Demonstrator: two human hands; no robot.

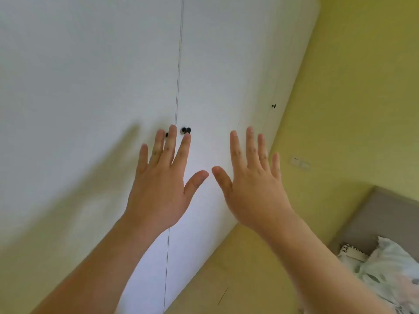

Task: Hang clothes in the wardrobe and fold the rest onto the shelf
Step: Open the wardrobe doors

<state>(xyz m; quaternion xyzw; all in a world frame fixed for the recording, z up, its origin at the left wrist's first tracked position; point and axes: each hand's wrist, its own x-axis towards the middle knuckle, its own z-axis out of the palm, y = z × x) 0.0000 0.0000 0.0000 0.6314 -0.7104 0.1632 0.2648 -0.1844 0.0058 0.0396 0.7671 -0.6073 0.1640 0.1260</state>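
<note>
A white wardrobe fills the left and middle of the view, its two doors closed along a thin seam. Two small black knobs sit beside the seam; the right knob shows fully, the left knob peeks between my fingers. My left hand is raised with fingers spread and straight, fingertips level with the knobs, holding nothing. My right hand is raised the same way in front of the right door, empty. No clothes are in my hands.
A yellow wall runs to the right of the wardrobe, with a white socket on it. Another black knob sits on a further door. A grey headboard and patterned bedding lie at lower right.
</note>
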